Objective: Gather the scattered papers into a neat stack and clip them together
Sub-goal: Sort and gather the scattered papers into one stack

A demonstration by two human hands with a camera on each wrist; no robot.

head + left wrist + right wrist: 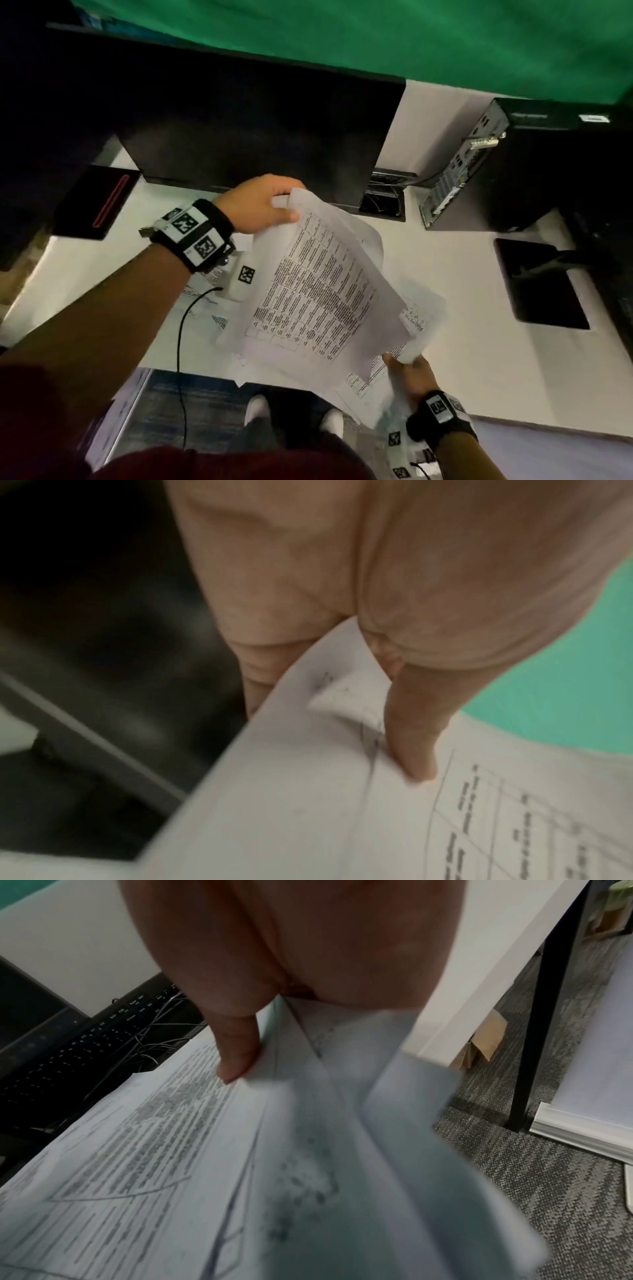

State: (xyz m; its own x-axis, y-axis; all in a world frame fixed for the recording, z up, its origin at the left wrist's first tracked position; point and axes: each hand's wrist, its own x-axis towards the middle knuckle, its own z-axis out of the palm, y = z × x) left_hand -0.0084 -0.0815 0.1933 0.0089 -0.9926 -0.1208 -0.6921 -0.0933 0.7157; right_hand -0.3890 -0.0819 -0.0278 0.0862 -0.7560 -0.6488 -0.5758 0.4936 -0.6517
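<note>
A loose bundle of printed papers (pixel 318 294), with dense text and tables, hangs tilted above the white desk (pixel 462 349). My left hand (pixel 284 205) pinches its far top corner, thumb on the printed side. My right hand (pixel 399 363) grips the near bottom corner, and the sheets fan out unevenly there. In the left wrist view the thumb (pixel 411 737) presses on the top sheet (pixel 308 818). In the right wrist view the thumb (pixel 236 1047) lies on the papers (pixel 205 1164), which split into several layers. More printed sheets (pixel 209 284) lie on the desk under my left wrist. No clip is in view.
A dark monitor (pixel 239 137) stands just behind my left hand. Right of it are a cable opening (pixel 383 202) and a black PC tower (pixel 479 164). A black pad (pixel 541 284) lies at the right and a black box (pixel 99 202) at the left. A keyboard (pixel 85 1047) shows beyond the papers.
</note>
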